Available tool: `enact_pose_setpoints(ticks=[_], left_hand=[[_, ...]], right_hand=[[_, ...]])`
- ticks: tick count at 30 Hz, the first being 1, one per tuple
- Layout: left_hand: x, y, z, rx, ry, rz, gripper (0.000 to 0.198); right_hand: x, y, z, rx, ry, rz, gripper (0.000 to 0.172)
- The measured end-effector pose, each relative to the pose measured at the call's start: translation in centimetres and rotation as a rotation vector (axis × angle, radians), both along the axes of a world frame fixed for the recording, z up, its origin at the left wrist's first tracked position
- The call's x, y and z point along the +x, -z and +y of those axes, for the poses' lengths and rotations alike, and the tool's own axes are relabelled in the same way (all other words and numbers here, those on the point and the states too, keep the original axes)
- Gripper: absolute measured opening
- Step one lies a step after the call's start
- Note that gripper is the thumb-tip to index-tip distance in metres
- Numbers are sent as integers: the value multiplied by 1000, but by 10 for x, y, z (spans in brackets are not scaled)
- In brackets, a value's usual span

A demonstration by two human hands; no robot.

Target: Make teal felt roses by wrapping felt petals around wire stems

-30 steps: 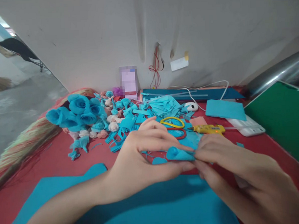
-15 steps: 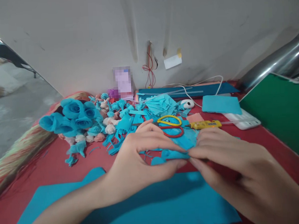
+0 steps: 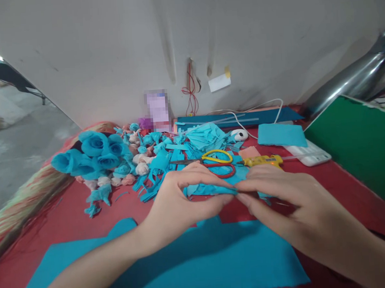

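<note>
My left hand (image 3: 182,200) and my right hand (image 3: 279,199) meet over the red tabletop (image 3: 70,210), both pinching a small rolled piece of blue felt (image 3: 208,189) between thumbs and fingertips. The roll lies flattened and points left to right between the two pinches. Below my hands lies a large blue felt sheet (image 3: 192,260). Just behind my fingers are yellow-and-red scissors (image 3: 217,160) and a yellow glue gun (image 3: 261,160).
A bunch of finished blue felt roses (image 3: 92,151) and small pale buds (image 3: 142,168) lies at the left, with blue felt scraps (image 3: 205,137) in the middle. A blue pad (image 3: 280,135), a white tray (image 3: 309,153), a green sheet (image 3: 360,146) and cables stand to the right, against the wall.
The blue felt piece has gone from an open cone to a flatter, tighter roll, and both hands have shifted slightly left and farther from me. The camera has tilted a little.
</note>
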State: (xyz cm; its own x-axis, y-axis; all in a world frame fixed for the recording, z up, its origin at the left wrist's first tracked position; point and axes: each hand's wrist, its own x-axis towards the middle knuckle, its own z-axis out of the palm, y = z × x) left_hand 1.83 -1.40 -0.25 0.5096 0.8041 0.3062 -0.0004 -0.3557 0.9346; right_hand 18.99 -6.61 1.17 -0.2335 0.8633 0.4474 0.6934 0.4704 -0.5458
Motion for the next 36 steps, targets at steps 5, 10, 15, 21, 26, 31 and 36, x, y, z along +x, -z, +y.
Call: enact_pose_setpoints(ticks=[5,10,15,21,26,31,36], left_hand=[[1,-1,-1,-10,-14,-28,15],[-2,-4,-2,-12,13,10,13],[-4,-7,-1,-21,5,51,9],[-3,-7,-2,-39,24,54,6],[-3,-8,-3,-33,27,104,5],[-3,-9,-3,-29,57,185,5],[-3,-9,-2,-48,62,235,8]], right_hand=[[0,-2,-3,26,-21,-17,20],[-2,-5,-5,6,-61,4,23],[1,-5,-9,9,-86,-15,25],[3,-7,-9,-42,-107,-40,28],[2,-13,-5,-269,-134,12,28],[4,-13,-1,-388,-123,38,25],[11,-11,1,-434,-142,35,25]])
